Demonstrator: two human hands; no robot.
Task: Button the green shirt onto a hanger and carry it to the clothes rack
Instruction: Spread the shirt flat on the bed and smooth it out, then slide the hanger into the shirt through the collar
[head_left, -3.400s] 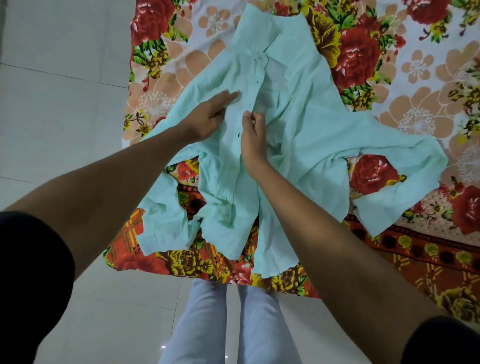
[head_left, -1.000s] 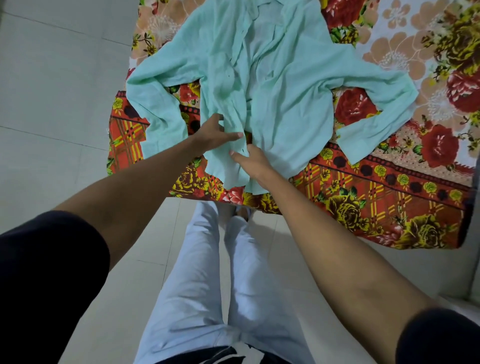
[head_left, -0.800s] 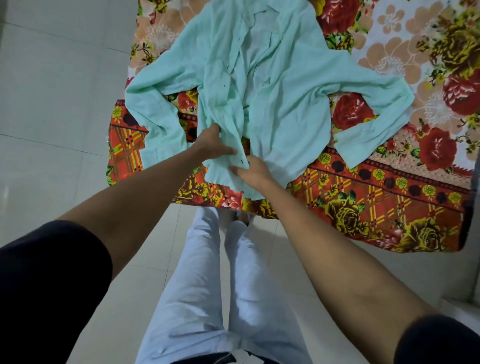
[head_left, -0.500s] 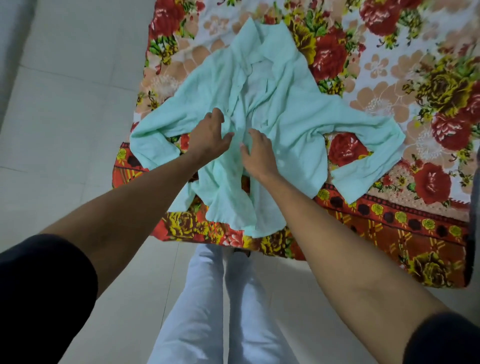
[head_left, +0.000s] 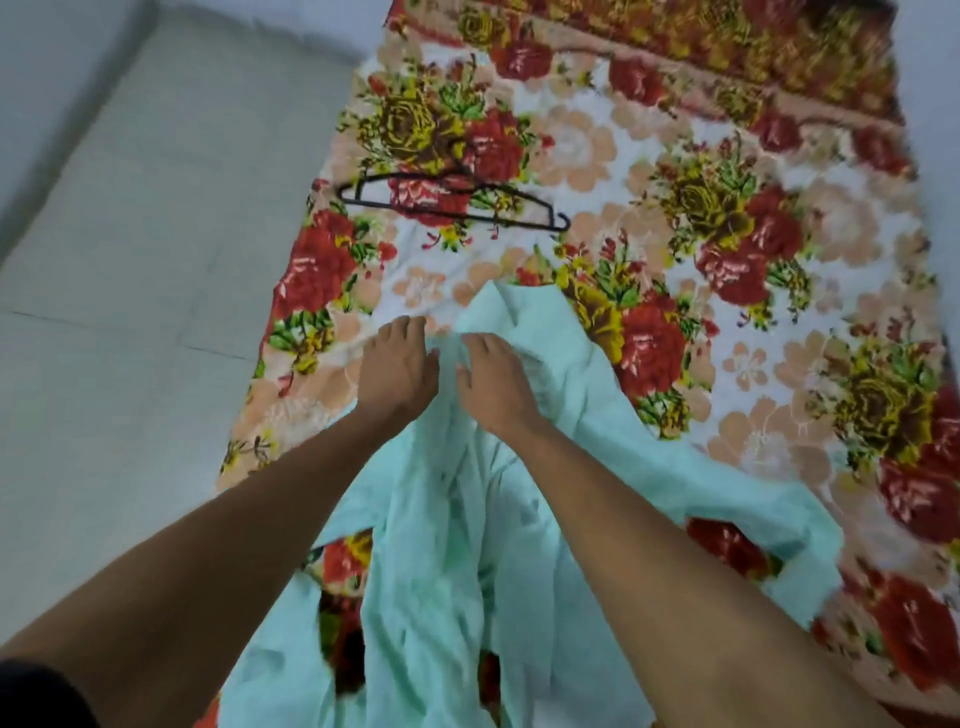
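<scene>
**Q:** Head view first: where does the green shirt (head_left: 452, 545) lie?

**A:** Spread crumpled on the floral bedsheet (head_left: 753, 322), running from the centre of the frame down to 6 o'clock, with one sleeve trailing toward 4 o'clock. Its collar end points up toward 12 o'clock, just under the fingers.

**Q:** And the hands?

**A:** Both sit side by side at the centre, near the shirt's top. The left hand (head_left: 397, 366) is at about 9 o'clock of the right hand (head_left: 493, 382), the two nearly touching. The left one's fingers bend down at the shirt's upper left edge; whether they pinch cloth or only press it, I cannot tell. The right hand rests on the fabric with fingers curved over a fold, and again the grip itself is hidden, so I cannot tell.

**Q:** Is a hanger in sight?

**A:** Yes, a black hanger (head_left: 452, 200) lies flat on the sheet at 12 o'clock of the hands, well apart from the shirt and untouched. Pale floor tiles (head_left: 130, 260) fill the 9 o'clock side
</scene>
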